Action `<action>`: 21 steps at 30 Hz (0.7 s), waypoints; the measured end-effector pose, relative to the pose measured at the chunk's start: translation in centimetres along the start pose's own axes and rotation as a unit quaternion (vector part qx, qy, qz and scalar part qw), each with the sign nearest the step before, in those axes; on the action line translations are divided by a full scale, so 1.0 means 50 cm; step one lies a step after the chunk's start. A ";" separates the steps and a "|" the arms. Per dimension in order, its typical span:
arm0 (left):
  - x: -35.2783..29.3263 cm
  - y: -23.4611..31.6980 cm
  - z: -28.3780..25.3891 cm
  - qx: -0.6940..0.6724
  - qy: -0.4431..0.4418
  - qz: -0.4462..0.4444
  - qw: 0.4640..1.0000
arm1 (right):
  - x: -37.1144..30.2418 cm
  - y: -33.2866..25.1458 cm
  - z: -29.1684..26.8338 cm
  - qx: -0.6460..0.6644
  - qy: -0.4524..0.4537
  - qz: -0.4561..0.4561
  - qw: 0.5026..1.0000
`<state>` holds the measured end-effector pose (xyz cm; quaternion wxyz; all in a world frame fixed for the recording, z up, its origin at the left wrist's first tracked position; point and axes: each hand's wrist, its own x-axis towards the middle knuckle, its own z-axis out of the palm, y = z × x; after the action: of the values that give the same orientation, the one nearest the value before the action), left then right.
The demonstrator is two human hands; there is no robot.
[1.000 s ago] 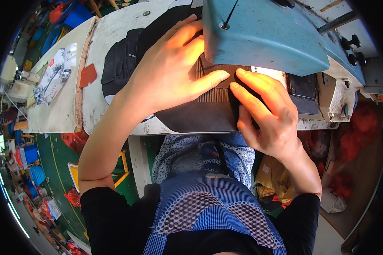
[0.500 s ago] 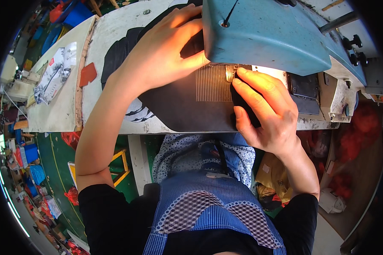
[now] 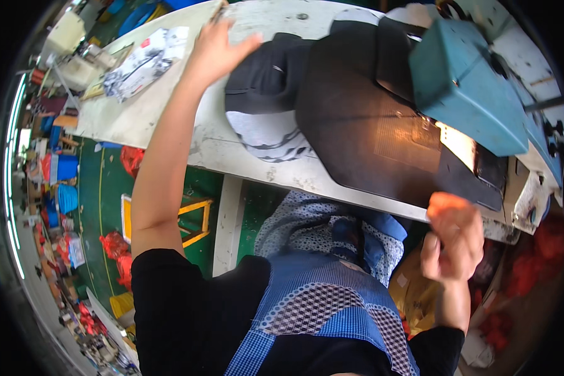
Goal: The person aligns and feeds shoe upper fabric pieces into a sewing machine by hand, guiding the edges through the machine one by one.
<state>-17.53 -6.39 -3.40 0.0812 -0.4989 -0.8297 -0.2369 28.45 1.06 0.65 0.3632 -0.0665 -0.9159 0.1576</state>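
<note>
Head view shows the left hand (image 3: 222,47) stretched far across the white worktable (image 3: 169,106), fingers loosely spread and touching down just beside the black fabric piece (image 3: 269,75) stacked there, likely because that pile sits within arm's reach of the machine. The large dark panel (image 3: 363,125) lies flat with one end tucked under the teal sewing machine head (image 3: 467,81), lit by its lamp, so it stays lined up. The right hand (image 3: 451,241) hangs off the table's near edge, fingers curled inward; whether they pinch anything I cannot tell through the blur.
</note>
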 end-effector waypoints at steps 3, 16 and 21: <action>-0.083 -0.051 0.042 0.084 -0.225 -0.096 0.966 | -0.023 -0.016 0.010 0.047 -0.038 -0.011 0.998; -0.179 -0.113 0.103 -0.132 0.040 -0.165 0.977 | 0.003 -0.067 0.075 0.122 -0.136 -0.021 0.983; -0.175 0.014 0.033 -0.341 0.128 -0.073 0.928 | 0.008 -0.073 0.078 0.134 -0.158 -0.015 0.978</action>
<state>-12.51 -12.24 -7.86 -0.0063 -0.4001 -0.7156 -0.5726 25.46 -3.21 -0.52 0.2221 0.0223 -0.9332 0.2816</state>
